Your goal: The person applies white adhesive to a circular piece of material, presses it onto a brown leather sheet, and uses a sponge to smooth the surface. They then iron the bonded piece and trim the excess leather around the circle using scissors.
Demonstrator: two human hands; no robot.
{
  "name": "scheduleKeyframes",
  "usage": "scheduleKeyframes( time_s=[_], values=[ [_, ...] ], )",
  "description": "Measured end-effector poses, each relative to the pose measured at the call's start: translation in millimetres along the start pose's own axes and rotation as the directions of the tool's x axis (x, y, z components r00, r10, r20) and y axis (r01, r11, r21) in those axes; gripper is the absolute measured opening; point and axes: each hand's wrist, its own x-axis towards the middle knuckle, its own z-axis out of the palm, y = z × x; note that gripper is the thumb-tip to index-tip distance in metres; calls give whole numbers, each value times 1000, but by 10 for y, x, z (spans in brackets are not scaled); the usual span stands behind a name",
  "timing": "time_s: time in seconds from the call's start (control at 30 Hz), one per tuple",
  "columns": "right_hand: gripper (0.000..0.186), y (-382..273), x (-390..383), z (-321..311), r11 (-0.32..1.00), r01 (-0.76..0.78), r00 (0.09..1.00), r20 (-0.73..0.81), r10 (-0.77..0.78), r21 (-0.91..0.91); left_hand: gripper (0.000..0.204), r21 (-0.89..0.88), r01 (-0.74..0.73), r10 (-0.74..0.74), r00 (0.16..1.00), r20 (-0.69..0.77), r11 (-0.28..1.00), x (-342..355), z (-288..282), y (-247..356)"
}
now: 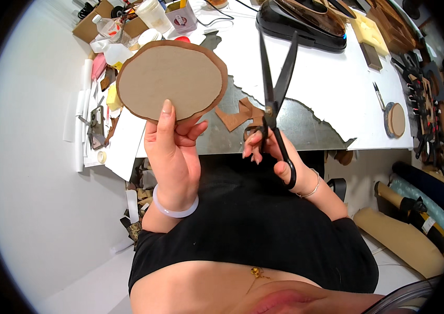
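Note:
My left hand (pixel 173 157) pinches the lower edge of an oval leather piece (pixel 169 78), thumb in front and fingers behind. Its face is a flat beige layer, with an uneven brown leather border showing all around. In my right hand (pixel 299 175) is a pair of long black scissors (pixel 270 107), points upward and blades parted. Thumb and fingers are at the handle loops. The scissors stand to the right of the oval, apart from it. Brown leather scraps (pixel 235 119) lie between them on the grey sheet (pixel 201 140) at the table's front.
A black machine (pixel 303 34) stands at the back of the white table. A small round beige piece (pixel 397 121) lies at the right, near a tool rack (pixel 423 104). A white tub (pixel 152 15) and bottles crowd the back left. Material rolls (pixel 400 238) lie lower right.

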Motion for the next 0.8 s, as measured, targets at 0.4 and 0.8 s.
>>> scheduleKeyframes(
  time_s=[0.4, 0.8],
  values=[
    [71, -146, 11, 83, 959, -26, 1000, 6, 29, -281, 30, 45, -1, -2, 999, 47, 999, -88, 67, -72],
    [64, -170, 17, 65, 962, -5, 999, -44, -7, -272, 28, 34, -11, 9, 997, 79, 999, -77, 76, -109]
  ],
)
